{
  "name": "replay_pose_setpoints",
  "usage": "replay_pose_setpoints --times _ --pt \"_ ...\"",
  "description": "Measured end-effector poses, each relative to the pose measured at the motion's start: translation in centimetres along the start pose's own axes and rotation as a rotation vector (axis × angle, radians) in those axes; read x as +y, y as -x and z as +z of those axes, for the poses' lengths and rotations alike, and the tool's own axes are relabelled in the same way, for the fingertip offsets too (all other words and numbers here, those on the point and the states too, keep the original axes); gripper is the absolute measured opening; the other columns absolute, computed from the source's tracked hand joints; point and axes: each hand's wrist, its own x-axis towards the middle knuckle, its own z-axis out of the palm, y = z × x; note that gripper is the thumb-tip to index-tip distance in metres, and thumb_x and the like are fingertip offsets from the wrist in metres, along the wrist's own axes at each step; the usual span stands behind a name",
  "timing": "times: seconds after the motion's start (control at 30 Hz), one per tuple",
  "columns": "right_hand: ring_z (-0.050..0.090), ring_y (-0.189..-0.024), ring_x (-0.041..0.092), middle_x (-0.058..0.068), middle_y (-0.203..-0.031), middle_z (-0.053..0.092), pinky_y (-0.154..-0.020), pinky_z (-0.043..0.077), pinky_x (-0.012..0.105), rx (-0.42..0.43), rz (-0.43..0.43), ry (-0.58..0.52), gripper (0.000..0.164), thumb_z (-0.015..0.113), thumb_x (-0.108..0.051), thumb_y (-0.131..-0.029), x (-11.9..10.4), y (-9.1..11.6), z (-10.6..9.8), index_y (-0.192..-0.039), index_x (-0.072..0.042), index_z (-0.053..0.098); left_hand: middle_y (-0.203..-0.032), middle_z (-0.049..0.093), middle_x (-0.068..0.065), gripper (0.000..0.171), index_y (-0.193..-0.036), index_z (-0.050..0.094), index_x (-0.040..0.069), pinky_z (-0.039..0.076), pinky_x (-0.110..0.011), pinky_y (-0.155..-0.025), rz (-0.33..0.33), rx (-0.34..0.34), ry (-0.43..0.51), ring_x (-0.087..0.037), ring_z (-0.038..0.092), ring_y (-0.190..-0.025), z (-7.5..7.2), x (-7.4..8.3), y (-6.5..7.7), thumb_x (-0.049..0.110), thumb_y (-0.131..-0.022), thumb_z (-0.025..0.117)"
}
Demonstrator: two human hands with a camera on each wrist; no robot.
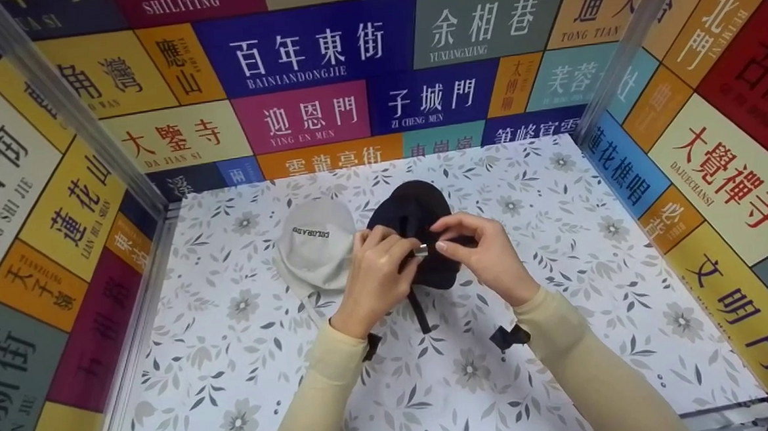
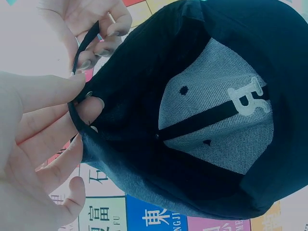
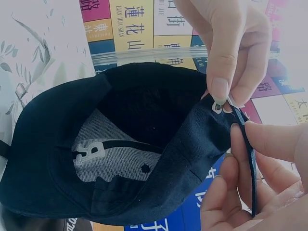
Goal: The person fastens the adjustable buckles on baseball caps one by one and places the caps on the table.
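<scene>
A black cap (image 1: 416, 200) is held up between both hands, its inside showing a pale mesh panel (image 2: 216, 106) and a stitched letter patch (image 3: 90, 155). My left hand (image 1: 380, 268) pinches the cap's back edge at a small metal buckle (image 3: 217, 107). Beside it, my right hand (image 1: 484, 249) pinches the narrow black strap (image 3: 251, 163) between thumb and fingers. The strap's loose end (image 2: 91, 36) sticks out past the right fingers in the left wrist view. A light grey cap (image 1: 316, 245) with dark lettering lies left of the black one, partly behind my left hand.
The table (image 1: 234, 374) has a white floral cover. Panels with coloured lettered blocks stand at the back (image 1: 310, 55), left and right (image 1: 731, 184). A dark strip (image 1: 419, 312) hangs below the black cap. Black bands (image 1: 510, 336) are at both wrists.
</scene>
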Motion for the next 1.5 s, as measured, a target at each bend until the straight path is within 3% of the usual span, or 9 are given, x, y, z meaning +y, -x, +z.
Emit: replay_pose_setpoints --times 0.27,0.47,0.67,0.93,1.23,1.5 --pt "0.065 -0.093 0.027 0.019 -0.098 0.07 -0.078 0.05 0.028 -0.003 -0.002 0.01 0.023 0.073 0.001 -0.089 0.1 0.1 0.0 -0.111 -0.001 0.071 -0.086 0.072 0.0 0.015 -0.095 0.075 0.008 0.039 -0.044 -0.08 0.008 0.008 0.003 -0.024 0.06 -0.089 0.0 -0.1 0.1 0.013 -0.082 0.081" --pt "0.065 -0.093 0.025 0.012 -0.099 0.072 -0.079 0.05 0.03 0.013 -0.023 0.032 0.02 0.077 -0.006 -0.089 2.4 -0.3 -0.1 -0.109 -0.007 0.074 -0.086 0.073 0.0 0.012 -0.094 0.076 0.007 0.039 -0.044 -0.081 0.009 0.022 0.016 -0.024 0.06 -0.089 0.1 -0.1 0.0 0.013 -0.085 0.079" --pt "0.062 -0.1 0.016 -0.006 -0.107 0.07 -0.084 0.048 0.036 0.036 -0.125 0.167 0.022 0.08 -0.026 -0.087 3.1 -0.6 0.0 -0.109 -0.022 0.075 -0.086 0.073 -0.001 0.014 -0.094 0.076 0.007 0.04 -0.044 -0.081 0.008 0.04 0.02 -0.025 0.061 -0.088 0.1 -0.2 0.0 0.013 -0.083 0.081" --pt "0.056 -0.11 0.013 -0.013 -0.115 0.067 -0.095 0.042 0.04 0.014 -0.228 0.291 0.032 0.078 -0.031 -0.09 3.2 -0.5 0.5 -0.121 -0.027 0.073 -0.088 0.075 -0.001 0.017 -0.096 0.078 0.008 0.04 -0.043 -0.082 -0.019 0.028 0.048 -0.023 0.061 -0.089 0.2 0.0 0.0 0.013 -0.08 0.084" --pt "0.058 -0.107 0.013 -0.007 -0.11 0.069 -0.094 0.044 0.04 -0.002 -0.243 0.277 0.034 0.078 -0.025 -0.089 3.2 -0.6 0.6 -0.123 -0.028 0.072 -0.088 0.074 0.001 0.019 -0.096 0.079 0.009 0.04 -0.041 -0.084 -0.097 0.008 0.142 -0.02 0.062 -0.091 -0.1 0.1 -0.2 0.01 -0.078 0.085" --pt "0.059 -0.106 0.013 -0.009 -0.108 0.07 -0.092 0.046 0.035 0.008 -0.221 0.246 0.032 0.08 -0.023 -0.087 3.7 -0.2 0.9 -0.118 -0.027 0.074 -0.087 0.072 0.001 0.017 -0.097 0.08 0.008 0.039 -0.039 -0.085 -0.121 -0.014 0.187 -0.016 0.062 -0.089 -0.4 0.4 0.0 0.008 -0.08 0.083"
